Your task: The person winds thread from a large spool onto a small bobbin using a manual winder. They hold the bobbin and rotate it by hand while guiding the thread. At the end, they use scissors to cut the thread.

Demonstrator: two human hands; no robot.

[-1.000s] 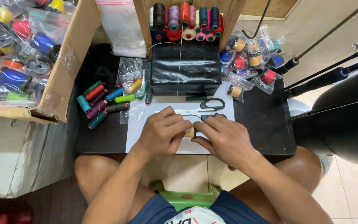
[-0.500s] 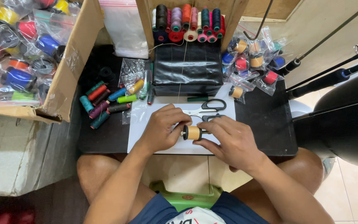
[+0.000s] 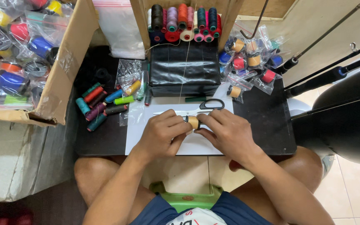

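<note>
Squarely between both hands: small tan spool [image 3: 193,122], long axis running side to side, level with the white sheet [image 3: 146,137] and just above it. Left hand [image 3: 163,133] pinching the spool's left end, fingertips [image 3: 183,121] closed on the dark rim; right hand [image 3: 226,132] pinching the right end, fingers [image 3: 205,118] likewise closed on it. Neither hand nearer, both touching. Pale tan thread wound round the middle, dark cap showing at the left. Thin thread line [image 3: 184,71] dropping from the rack of spools [image 3: 184,21] toward it; whether joined to the spool, cannot tell. Scissors [image 3: 201,107] lying just beyond the fingers, handles to the right.
</note>
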